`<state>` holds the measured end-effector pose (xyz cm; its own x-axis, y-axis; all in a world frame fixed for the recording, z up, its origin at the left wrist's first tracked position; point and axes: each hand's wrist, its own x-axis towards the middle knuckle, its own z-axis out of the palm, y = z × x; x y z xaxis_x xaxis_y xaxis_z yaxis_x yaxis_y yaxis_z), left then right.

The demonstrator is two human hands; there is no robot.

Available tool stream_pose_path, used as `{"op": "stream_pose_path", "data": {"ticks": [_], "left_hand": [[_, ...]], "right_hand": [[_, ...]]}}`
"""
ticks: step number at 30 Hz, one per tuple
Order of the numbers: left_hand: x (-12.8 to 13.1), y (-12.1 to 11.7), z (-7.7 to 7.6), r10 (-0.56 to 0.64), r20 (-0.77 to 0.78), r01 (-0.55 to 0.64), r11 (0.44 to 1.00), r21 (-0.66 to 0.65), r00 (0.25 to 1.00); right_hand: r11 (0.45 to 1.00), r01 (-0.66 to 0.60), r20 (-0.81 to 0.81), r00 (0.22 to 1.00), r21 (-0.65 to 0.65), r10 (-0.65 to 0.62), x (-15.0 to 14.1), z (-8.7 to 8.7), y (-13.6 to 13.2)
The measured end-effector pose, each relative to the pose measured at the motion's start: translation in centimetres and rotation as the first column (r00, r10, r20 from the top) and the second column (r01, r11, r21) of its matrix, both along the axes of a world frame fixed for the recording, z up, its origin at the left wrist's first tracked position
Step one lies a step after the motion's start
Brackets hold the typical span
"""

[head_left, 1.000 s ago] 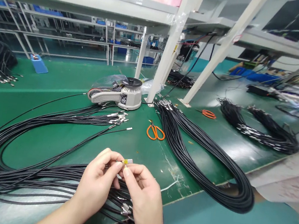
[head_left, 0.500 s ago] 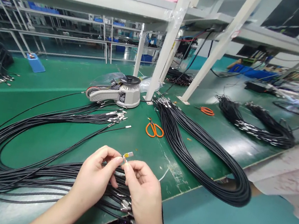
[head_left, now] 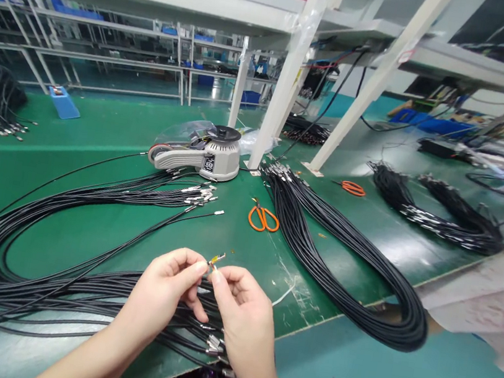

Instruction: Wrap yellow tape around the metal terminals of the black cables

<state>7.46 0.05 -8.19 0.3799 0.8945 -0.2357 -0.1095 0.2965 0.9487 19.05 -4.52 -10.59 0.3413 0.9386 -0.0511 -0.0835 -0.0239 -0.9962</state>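
My left hand (head_left: 161, 301) and my right hand (head_left: 244, 325) meet above the near edge of the green bench, both pinching the same metal cable end (head_left: 217, 259), which carries a bit of yellow tape. Its silver tip pokes up between my fingertips. Under my hands lies a big loop of thin black cables (head_left: 32, 283), with more metal ends (head_left: 213, 346) beside my right wrist.
A grey tape dispenser (head_left: 204, 156) stands mid-bench, orange scissors (head_left: 263, 218) to its right, a second pair (head_left: 350, 188) further back. Another black cable bundle (head_left: 340, 258) curves along the right. White shelf posts (head_left: 286, 81) rise behind. Someone's light sleeve (head_left: 490, 297) is at right.
The pinched cable end has turned slightly between my fingertips and points more upward. My hands stay in nearly the same spot.
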Motion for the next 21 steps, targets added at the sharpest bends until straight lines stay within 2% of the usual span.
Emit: {"op": "stream_pose_path", "data": {"ticks": [5,9,14,21], "left_hand": [[-0.5,0.4,0.5,0.064,0.094,-0.063,0.998,-0.018,0.993],[-0.4,0.3,0.2,0.037,0.072,-0.036,0.999,-0.021,0.997],[-0.3,0.4,-0.1,0.027,0.141,-0.016,0.997,-0.079,0.99],[-0.4,0.7,-0.1,0.001,0.235,0.023,0.995,-0.1,0.972]], "right_hand": [[0.999,0.038,0.019,0.999,-0.001,-0.038,0.4,-0.2,0.1],[0.998,0.057,0.032,0.998,0.039,-0.058,1.1,0.4,0.1],[0.999,0.035,0.028,0.999,0.034,-0.036,1.5,1.3,0.1],[0.999,0.026,0.005,1.0,0.02,-0.026,0.9,1.2,0.3]]}}
